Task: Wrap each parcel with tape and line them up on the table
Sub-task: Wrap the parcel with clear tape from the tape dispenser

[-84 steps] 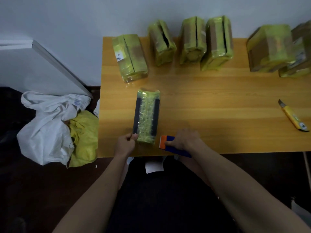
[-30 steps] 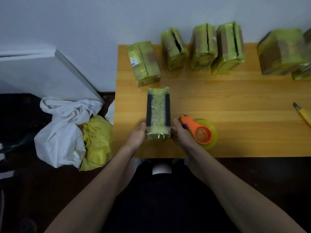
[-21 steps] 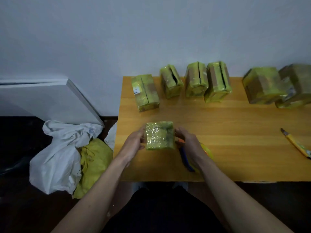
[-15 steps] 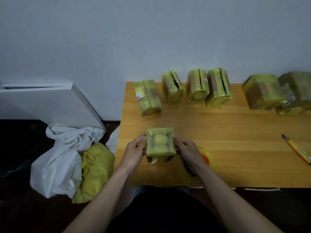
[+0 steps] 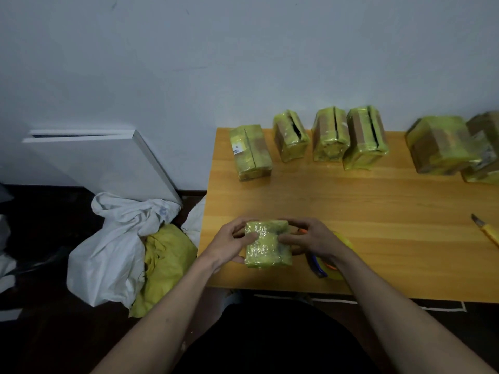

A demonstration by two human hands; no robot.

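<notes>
A small parcel [image 5: 267, 245] wrapped in yellow-green tape stands on end near the front left of the wooden table [image 5: 378, 211]. My left hand [image 5: 229, 245] grips its left side with the thumb across its face. On the other side my right hand [image 5: 310, 240] grips it, fingers curled over the top. The tape dispenser [image 5: 328, 261], orange and blue with a yellow roll, lies on the table behind my right wrist, mostly hidden. Several taped parcels [image 5: 330, 137] stand in a row along the back edge by the wall.
A yellow utility knife [image 5: 487, 232] lies at the right edge of the view. On the floor left of the table sit a white bag [image 5: 113, 247] and a yellow bag [image 5: 167, 263], with a white board [image 5: 102, 160] leaning on the wall.
The parcel lay flat on the table; both hands have tipped it up on end and now hold it closer to me. My right hand let go of the tape dispenser.
</notes>
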